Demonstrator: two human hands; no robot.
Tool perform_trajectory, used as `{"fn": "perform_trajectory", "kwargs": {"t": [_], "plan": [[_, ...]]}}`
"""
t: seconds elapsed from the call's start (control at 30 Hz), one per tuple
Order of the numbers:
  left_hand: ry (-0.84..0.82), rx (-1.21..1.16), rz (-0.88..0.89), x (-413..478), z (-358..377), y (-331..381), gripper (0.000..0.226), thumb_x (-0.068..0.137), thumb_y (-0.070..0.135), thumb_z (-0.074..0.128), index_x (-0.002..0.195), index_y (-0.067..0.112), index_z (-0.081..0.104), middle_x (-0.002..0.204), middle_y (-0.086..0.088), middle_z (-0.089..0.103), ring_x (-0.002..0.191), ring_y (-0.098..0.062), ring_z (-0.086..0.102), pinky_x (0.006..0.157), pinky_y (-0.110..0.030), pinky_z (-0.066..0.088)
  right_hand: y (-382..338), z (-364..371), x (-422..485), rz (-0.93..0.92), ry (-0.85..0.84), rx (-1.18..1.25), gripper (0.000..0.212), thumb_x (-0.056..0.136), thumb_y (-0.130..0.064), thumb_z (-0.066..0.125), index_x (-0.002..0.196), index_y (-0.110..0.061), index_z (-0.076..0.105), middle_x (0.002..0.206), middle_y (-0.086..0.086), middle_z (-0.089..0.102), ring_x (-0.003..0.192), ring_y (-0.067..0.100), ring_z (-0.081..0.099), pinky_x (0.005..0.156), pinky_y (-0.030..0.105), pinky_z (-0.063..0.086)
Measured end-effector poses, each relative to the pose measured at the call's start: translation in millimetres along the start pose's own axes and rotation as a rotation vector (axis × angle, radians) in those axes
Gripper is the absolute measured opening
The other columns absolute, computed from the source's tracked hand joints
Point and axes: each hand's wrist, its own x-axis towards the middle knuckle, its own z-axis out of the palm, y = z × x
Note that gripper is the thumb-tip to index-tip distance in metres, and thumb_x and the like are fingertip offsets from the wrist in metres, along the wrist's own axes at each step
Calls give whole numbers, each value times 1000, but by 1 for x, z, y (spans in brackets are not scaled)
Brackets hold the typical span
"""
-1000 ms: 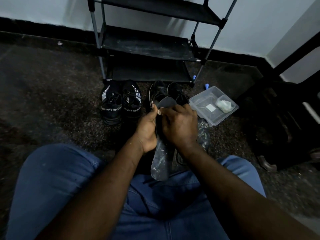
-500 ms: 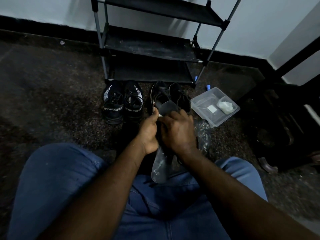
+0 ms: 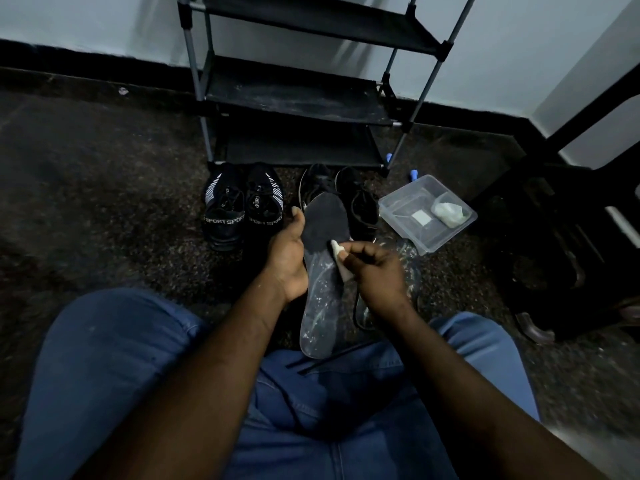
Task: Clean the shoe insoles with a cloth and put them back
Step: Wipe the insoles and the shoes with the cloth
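Wiping looks like the step in hand, and it goes best with the insole braced firmly while the cloth is drawn in long strokes from the dark toe section down toward the pale heel, turning to a fresh patch of cloth as it soils.

Furthest left on the floor stands a pair of black sport sneakers point(image 3: 242, 206), toes toward the shoe rack point(image 3: 298, 98). Next comes the left hand point(image 3: 287, 258), its fingers point(image 3: 297, 216) wrapped round the left edge of the insole point(image 3: 323, 265) near the toe, thumb tip showing at the rim; that grip is closed on the insole and holds it up off the lap, heel end hanging just above the jeans. A steadier hold lower down, nearer the middle, would probably stop the long sole flexing under pressure.

Behind the insole's toe lies the second pair, black lace-up shoes point(image 3: 360, 202), open and waiting for the insoles to go back.

To the right, the right hand point(image 3: 375, 271) pinches a small white cloth point(image 3: 341, 258) between clenched fingers point(image 3: 360, 252), the cloth pressed on the insole's right edge where dark meets pale. A second insole point(image 3: 410, 271) seems to lie on the floor under this hand, though dim light makes that uncertain. Further right sits a clear plastic container point(image 3: 408, 233) holding a pale wad.
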Motion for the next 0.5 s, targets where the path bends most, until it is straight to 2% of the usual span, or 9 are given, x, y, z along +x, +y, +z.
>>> {"fn": "perform_trajectory", "kwargs": {"t": [0.07, 0.17, 0.3, 0.4, 0.5], "plan": [[-30, 21, 3, -3, -1, -1, 80, 101, 69, 26, 146, 8, 53, 141, -19, 60, 128, -34, 60, 104, -45, 51, -1, 4, 2, 43, 54, 82, 13, 93, -3, 70, 94, -13, 79, 90, 5, 78, 81, 13, 69, 73, 28, 55], [-110, 56, -29, -11, 0, -7, 79, 101, 69, 33, 143, 7, 55, 135, -20, 63, 116, -32, 64, 91, -41, 56, -2, 5, 7, 72, 102, 148, 12, 93, -3, 69, 96, -10, 78, 90, 6, 78, 81, 14, 69, 72, 28, 54], [-125, 93, -85, -16, 4, -13, 60, 105, 55, 36, 118, 5, 68, 98, -14, 75, 84, -25, 73, 73, -31, 59, -8, 1, 12, 28, 56, 121, 12, 95, -4, 67, 100, -9, 77, 92, 6, 78, 82, 15, 70, 73, 28, 57], [-101, 100, -57, -14, 1, -8, 62, 105, 57, 36, 119, 5, 68, 102, -15, 74, 86, -25, 72, 77, -34, 58, -12, -2, 13, -3, 73, 124, 14, 95, -2, 66, 98, -10, 77, 88, 4, 77, 78, 14, 68, 68, 30, 56], [-81, 101, -31, -13, 0, -5, 59, 106, 55, 36, 117, 6, 68, 97, -12, 75, 80, -23, 73, 70, -31, 59, -13, -10, 16, -29, 182, 147, 17, 95, -2, 66, 93, -15, 77, 91, 7, 76, 83, 19, 67, 78, 40, 54]]}}
